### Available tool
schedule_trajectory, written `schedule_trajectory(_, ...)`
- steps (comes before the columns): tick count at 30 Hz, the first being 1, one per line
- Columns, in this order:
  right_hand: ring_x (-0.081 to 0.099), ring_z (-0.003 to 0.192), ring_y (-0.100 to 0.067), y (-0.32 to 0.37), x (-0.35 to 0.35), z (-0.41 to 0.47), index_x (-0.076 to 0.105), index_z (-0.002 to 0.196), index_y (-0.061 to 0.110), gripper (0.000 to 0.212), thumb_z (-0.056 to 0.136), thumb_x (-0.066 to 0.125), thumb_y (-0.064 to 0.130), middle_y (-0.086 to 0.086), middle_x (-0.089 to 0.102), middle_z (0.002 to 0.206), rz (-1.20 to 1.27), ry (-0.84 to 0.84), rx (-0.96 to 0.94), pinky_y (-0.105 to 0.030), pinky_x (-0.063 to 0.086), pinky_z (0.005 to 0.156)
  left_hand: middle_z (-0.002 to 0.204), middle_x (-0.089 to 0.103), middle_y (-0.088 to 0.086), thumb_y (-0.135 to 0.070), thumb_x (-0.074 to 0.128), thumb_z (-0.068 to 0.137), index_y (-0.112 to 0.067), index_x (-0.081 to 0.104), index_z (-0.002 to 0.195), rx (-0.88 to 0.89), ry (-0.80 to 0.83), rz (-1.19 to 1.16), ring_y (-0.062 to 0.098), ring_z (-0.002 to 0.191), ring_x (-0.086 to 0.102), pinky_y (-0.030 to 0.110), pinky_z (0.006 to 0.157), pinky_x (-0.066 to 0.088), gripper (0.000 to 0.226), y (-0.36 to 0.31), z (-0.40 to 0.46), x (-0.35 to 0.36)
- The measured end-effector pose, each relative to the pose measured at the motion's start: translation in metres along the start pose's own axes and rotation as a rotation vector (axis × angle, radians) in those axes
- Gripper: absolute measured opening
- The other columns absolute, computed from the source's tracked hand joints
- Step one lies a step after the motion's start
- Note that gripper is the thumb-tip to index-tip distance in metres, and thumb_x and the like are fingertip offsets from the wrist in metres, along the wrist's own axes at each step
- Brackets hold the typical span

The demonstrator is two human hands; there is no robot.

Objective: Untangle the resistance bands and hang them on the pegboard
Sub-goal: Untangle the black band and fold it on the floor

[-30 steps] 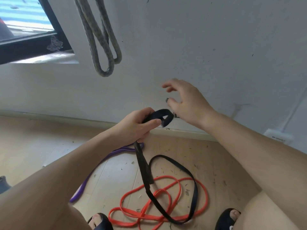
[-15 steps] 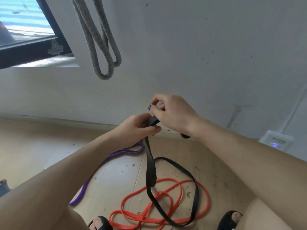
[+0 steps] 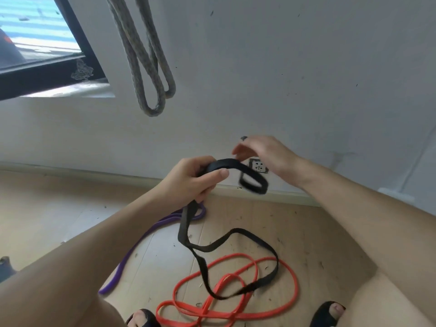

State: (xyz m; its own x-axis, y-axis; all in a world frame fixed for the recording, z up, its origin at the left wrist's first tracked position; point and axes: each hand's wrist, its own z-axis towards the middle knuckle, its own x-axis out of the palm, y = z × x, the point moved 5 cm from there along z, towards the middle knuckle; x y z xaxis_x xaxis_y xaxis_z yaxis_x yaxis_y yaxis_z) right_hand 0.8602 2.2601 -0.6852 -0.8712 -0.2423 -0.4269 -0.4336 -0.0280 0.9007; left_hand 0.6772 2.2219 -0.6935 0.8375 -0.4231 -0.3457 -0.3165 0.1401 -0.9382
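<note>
My left hand (image 3: 195, 179) grips a black resistance band (image 3: 205, 249) near its top end. A short loop of the band sticks out to the right of that hand, and the rest trails down onto the floor. My right hand (image 3: 266, 154) hovers just above that loop with relaxed fingers, holding nothing. A red band (image 3: 236, 291) lies coiled on the floor under the black one. A purple band (image 3: 151, 232) lies stretched out to the left, partly behind my left arm. No pegboard is in view.
A grey braided rope (image 3: 146, 67) hangs in loops on the white wall (image 3: 283, 67). A window (image 3: 35, 43) is at the upper left and a wall socket (image 3: 258, 165) sits low behind my hands. My sandalled feet (image 3: 328, 313) stand on the dusty wooden floor (image 3: 59, 208).
My right hand let go of the band's top end and lifted away to the right. A loop of black band now hangs free beside my left hand.
</note>
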Motion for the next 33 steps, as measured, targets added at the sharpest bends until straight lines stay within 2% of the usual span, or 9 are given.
schedule_trajectory(5,0.067,0.096,-0.039,0.019,0.051,-0.009,0.061,0.095,0.004,0.058,0.1,0.037,0.057,-0.023,0.069,0.093,0.054,0.138,-0.102,-0.057,0.049,0.098,0.059,0.063,0.003,-0.02,0.068,0.098,0.005,0.065,0.09,0.012,0.008,0.114,0.021,0.05,0.057,0.029,0.053,0.05,0.027,-0.005,0.001,0.008)
schedule_trajectory(8,0.067,0.087,-0.028,0.024,0.055,-0.013,0.059,0.096,0.011,0.049,0.105,0.039,0.055,-0.012,0.071,0.089,-0.185,0.099,-0.143,-0.039,0.051,0.08,0.061,0.068,0.009,-0.013,0.069,0.096,0.008,0.066,0.082,-0.024,0.012,0.151,0.02,0.051,0.064,0.024,0.054,0.053,0.025,-0.003,0.0,0.006)
schedule_trajectory(11,0.064,0.074,-0.02,0.03,0.049,-0.017,0.06,0.09,0.017,0.04,0.105,0.044,0.051,-0.006,0.072,0.079,-0.324,0.011,-0.222,-0.039,0.05,0.07,0.065,0.071,0.006,-0.015,0.072,0.095,0.003,0.069,0.092,-0.056,0.031,0.124,0.018,0.054,0.067,0.026,0.057,0.057,0.019,0.001,0.0,0.001)
schedule_trajectory(16,0.042,0.041,-0.007,0.039,0.011,-0.007,0.056,0.082,0.019,0.021,0.096,0.068,0.029,0.012,0.051,0.043,-0.135,-0.201,-0.269,-0.026,0.034,0.051,0.079,0.073,0.004,-0.023,0.073,0.094,-0.005,0.062,0.103,-0.069,0.123,0.171,0.019,0.076,0.07,0.045,0.08,0.057,0.023,0.01,0.0,-0.003)
schedule_trajectory(20,0.043,0.045,-0.007,0.024,-0.028,-0.002,0.057,0.085,0.017,0.018,0.093,0.069,0.028,0.009,0.053,0.047,-0.118,-0.337,-0.202,-0.028,0.038,0.056,0.074,0.067,0.004,-0.027,0.065,0.1,-0.014,0.06,0.098,-0.044,0.09,0.181,0.02,0.07,0.063,0.049,0.074,0.053,0.013,0.006,0.003,-0.005)
schedule_trajectory(23,0.069,0.068,-0.014,0.002,-0.024,0.0,0.063,0.09,0.019,0.019,0.1,0.061,0.035,0.006,0.07,0.067,-0.218,-0.192,-0.047,-0.032,0.053,0.069,0.066,0.06,0.003,-0.027,0.06,0.103,-0.011,0.06,0.097,0.007,0.054,0.2,0.021,0.06,0.056,0.045,0.068,0.049,0.017,-0.002,0.004,-0.002)
schedule_trajectory(26,0.068,0.084,-0.015,0.0,0.0,-0.003,0.069,0.095,0.011,0.042,0.109,0.039,0.037,-0.001,0.074,0.084,-0.086,0.016,0.003,-0.035,0.048,0.084,0.072,0.058,0.003,-0.023,0.056,0.105,-0.008,0.061,0.106,0.037,0.079,0.146,0.02,0.063,0.055,0.042,0.07,0.054,0.015,-0.008,0.003,0.004)
schedule_trajectory(30,0.06,0.081,-0.016,0.011,0.032,-0.007,0.065,0.086,0.012,0.055,0.108,0.034,0.052,-0.003,0.065,0.081,-0.028,0.132,-0.068,-0.039,0.044,0.088,0.073,0.056,0.005,-0.015,0.055,0.106,-0.005,0.059,0.108,0.049,0.104,0.143,0.018,0.063,0.055,0.032,0.065,0.052,0.012,-0.012,0.002,0.013)
schedule_trajectory(33,0.055,0.065,-0.016,0.015,0.035,-0.009,0.063,0.085,0.001,0.059,0.104,0.044,0.053,-0.006,0.059,0.07,-0.206,0.038,-0.148,-0.036,0.045,0.069,0.067,0.056,0.005,-0.02,0.06,0.103,-0.004,0.061,0.107,0.044,0.105,0.161,0.019,0.058,0.052,0.041,0.063,0.051,0.016,-0.008,0.002,0.011)
